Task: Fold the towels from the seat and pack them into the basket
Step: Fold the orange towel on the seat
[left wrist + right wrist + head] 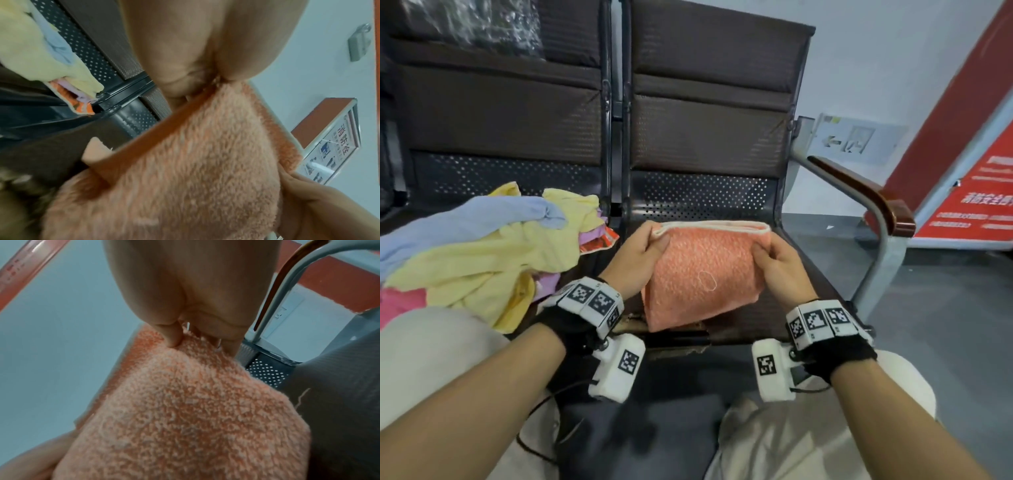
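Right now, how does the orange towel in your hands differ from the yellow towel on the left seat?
The orange towel is folded into a neat rectangle; the yellow towel lies crumpled and unfolded. The orange towel is pinched at its top corners by the left hand and right hand; the yellow towel is untouched, lying in a pile with other cloths. Both are soft cloths, and neither is in a basket yet.

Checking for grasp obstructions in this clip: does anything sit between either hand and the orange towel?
No. The left hand and right hand both pinch the orange towel directly at its upper corners. The pile of towels lies apart, to the left.
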Available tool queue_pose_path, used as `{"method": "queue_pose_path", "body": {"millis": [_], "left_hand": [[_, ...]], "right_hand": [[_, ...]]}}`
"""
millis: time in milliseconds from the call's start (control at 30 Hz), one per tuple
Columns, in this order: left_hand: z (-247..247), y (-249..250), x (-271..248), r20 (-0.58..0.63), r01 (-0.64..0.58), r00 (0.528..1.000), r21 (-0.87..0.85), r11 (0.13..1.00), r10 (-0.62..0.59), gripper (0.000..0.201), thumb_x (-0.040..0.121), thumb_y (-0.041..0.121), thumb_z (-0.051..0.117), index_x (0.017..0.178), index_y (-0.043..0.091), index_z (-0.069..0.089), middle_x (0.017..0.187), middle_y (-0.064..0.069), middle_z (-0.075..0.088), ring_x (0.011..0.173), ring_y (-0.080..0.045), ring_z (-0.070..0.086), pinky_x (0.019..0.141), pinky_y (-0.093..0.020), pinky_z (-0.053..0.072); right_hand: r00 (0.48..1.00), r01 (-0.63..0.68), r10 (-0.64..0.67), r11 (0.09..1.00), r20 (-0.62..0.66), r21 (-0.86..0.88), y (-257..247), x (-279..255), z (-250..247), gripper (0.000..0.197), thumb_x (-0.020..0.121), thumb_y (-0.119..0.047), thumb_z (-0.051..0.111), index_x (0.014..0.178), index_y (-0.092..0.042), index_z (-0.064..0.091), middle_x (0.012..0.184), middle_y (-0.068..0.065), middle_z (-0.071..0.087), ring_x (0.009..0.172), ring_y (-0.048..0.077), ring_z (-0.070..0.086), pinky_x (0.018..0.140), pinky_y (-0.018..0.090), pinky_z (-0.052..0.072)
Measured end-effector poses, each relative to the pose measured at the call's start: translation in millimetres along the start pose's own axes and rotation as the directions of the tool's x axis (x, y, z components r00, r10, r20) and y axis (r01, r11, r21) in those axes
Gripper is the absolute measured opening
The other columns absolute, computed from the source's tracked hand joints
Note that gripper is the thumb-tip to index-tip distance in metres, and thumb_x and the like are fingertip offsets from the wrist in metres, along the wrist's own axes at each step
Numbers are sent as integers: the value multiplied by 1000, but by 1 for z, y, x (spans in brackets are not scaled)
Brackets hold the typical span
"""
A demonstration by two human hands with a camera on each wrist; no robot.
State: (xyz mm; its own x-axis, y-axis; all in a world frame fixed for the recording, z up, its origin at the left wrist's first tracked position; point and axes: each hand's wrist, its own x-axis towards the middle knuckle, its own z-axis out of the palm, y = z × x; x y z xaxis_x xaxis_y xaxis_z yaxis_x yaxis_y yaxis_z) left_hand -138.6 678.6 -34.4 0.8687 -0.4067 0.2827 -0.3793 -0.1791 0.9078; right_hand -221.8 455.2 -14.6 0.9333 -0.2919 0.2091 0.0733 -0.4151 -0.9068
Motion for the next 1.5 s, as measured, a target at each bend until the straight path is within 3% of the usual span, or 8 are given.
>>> {"method": "queue_pose_path", "body": {"millis": [133,333,567,833,1033,1200,1300,1500], "left_hand": [[-6,18,19,-16,118,992,-274,954,-128,55,63,70,65,100,32,51,102,6,64,96,-10,64,84,-32,53],[-15,-9,22,329,265,918,-95,959,-221,39,70,20,80,105,21,64,103,4,72,96,-4,67,91,-26,51],[-38,2,82,-44,77,997,384,920,-65,5,86,15,63,89,19,65,82,-3,69,71,-23,66,62,-31,51],[-56,45,100,-254,-99,956,203,974,150,13,79,5,67,91,11,66,86,-5,70,82,-16,61,75,-35,49],[-53,0,36,136,95,984,132,987,-113,16,90,-8,51,97,-2,63,95,-12,61,88,-20,58,83,-24,44],[-48,-28,-15,516,99,801,388,916,-305,31,77,12,67,103,29,69,94,18,68,86,8,59,79,-7,45],[-41,-37,-26,515,207,738,442,873,-435,4,60,39,63,58,35,64,43,15,55,38,5,45,43,-9,34],[-34,-58,-10,434,418,779,180,890,-453,22,91,22,59,111,16,63,96,7,69,84,-1,65,77,-18,50]], "right_hand": [[996,25,-19,997,-86,70,-18,32,9,22,98,-17,47,99,-30,65,99,-11,68,101,11,62,95,41,49],[994,64,-52,990,-98,123,-40,72,15,23,97,-14,48,90,-28,65,99,-1,69,101,20,63,96,46,48],[980,97,-123,981,-155,-167,-40,117,9,15,93,-13,54,102,-13,67,100,6,69,100,24,63,93,43,47],[914,397,-363,893,-181,211,-62,116,5,28,94,-7,52,112,-26,63,115,1,67,110,15,61,98,40,48],[983,83,-101,989,152,122,-15,58,22,31,92,-3,56,93,-31,70,89,-13,72,86,3,64,74,25,51],[923,-143,144,989,356,-30,26,12,31,23,95,-3,50,92,-19,66,59,-18,65,51,-8,57,45,10,41],[919,-223,223,974,326,-39,42,-1,33,17,95,-8,52,95,-17,66,70,-12,68,58,-4,61,49,13,44],[954,-210,229,971,193,-113,54,15,39,14,96,-19,51,97,-16,65,93,2,69,89,19,65,78,37,52]]}}
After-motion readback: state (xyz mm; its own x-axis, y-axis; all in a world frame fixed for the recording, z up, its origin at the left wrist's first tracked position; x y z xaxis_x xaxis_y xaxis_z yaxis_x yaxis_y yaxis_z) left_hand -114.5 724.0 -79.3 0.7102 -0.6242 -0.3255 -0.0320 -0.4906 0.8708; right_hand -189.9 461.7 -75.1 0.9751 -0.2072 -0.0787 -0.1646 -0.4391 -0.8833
